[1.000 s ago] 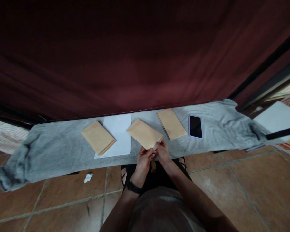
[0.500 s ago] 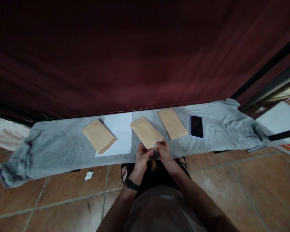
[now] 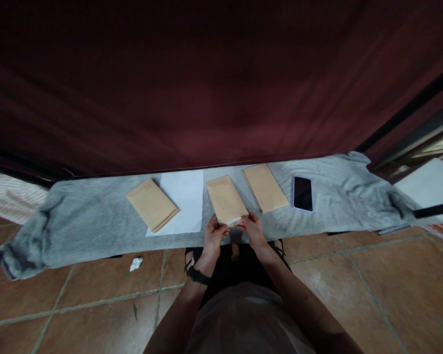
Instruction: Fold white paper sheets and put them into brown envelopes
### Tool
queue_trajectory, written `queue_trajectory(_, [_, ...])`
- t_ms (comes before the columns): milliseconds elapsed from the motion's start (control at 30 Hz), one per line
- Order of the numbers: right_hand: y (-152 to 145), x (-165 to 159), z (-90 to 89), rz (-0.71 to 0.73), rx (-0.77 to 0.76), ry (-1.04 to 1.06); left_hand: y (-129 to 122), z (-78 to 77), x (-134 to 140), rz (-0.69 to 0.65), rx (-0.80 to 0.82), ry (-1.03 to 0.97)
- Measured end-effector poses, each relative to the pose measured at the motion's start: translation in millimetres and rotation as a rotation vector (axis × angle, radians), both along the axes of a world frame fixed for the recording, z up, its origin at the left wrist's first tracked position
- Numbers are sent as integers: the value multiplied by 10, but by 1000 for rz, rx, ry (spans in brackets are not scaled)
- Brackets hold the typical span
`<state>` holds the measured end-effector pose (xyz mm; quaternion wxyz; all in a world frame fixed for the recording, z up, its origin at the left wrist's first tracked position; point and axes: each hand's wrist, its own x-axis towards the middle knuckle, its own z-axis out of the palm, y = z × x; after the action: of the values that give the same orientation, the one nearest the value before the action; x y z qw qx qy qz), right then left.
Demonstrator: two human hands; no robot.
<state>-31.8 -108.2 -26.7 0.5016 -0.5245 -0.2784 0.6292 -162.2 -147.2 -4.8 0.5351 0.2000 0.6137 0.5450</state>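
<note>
Between my hands lies a brown paper envelope point(image 3: 226, 197), its near end toward me. A strip of white paper point(image 3: 234, 221) shows at that near end. My left hand point(image 3: 214, 236) grips the envelope's near left corner, thumb on top. On the near right corner, my right hand point(image 3: 251, 227) pinches the edge with its fingers. One stack of brown envelopes point(image 3: 265, 188) rests just right of it. Another stack of brown envelopes point(image 3: 152, 204) lies to the left, partly over white paper sheets point(image 3: 186, 201).
A grey cloth point(image 3: 96, 216) covers the narrow bench. Toward its right side lies a phone point(image 3: 302, 193) with a dark screen. A dark red curtain point(image 3: 214, 98) hangs behind. Black metal bars point(image 3: 435, 209) stick out at the sides. White scrap point(image 3: 136, 264) lies on the tiled floor.
The envelope has turned to point more straight away from me, its near end shifting right. My hands have moved apart to its two near corners, and the white strip shows more.
</note>
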Motion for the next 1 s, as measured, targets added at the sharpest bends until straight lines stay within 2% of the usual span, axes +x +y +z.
queue_trajectory(267, [0, 18, 24, 48, -51, -21, 19, -34, -28, 46, -23, 10])
queue_trajectory(500, [4, 101, -31, 66, -14, -155, 60, -75, -112, 51, 5, 109])
queue_trajectory(567, [-4, 159, -31, 48, 106, -313, 65, -91, -150, 40, 7, 150])
queue_trajectory(633, [-4, 206, -20, 69, 319, -561, 69, -101, -183, 15, -2, 181])
queue_trajectory(700, [10, 227, -6, 148, 543, -780, 76, -102, -205, -3, -24, 196])
queue_trajectory(767, [34, 224, 0, 273, 696, -884, 86, -94, -212, -15, -49, 211])
queue_trajectory(900, [70, 207, -35, 520, 864, -1025, 96, -54, -217, -42, -85, 231])
queue_trajectory(1000, [73, 220, -78, 596, 900, -1116, 52, -12, -247, -81, -109, 272])
